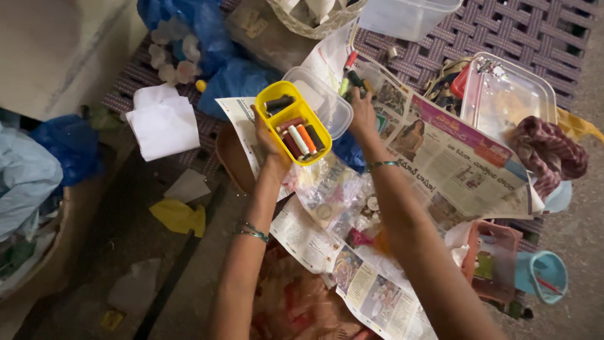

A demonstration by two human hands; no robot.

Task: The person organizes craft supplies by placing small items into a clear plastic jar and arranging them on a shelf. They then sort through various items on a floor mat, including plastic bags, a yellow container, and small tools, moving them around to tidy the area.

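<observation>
My left hand holds up a yellow oblong box by its near side; inside lie several small tubes or spools in red, white, orange and dark colours. My right hand reaches past it and grips a dark green marker-like stick lying beside a red-capped marker on the newspaper. A clear plastic tub sits just behind the yellow box, between the two hands. Both wrists wear bangles.
Newspaper sheets cover a purple woven mat. A clear lidded container and a striped cloth lie right. A blue bag, white cloth, yellow rag, orange container and blue cup surround.
</observation>
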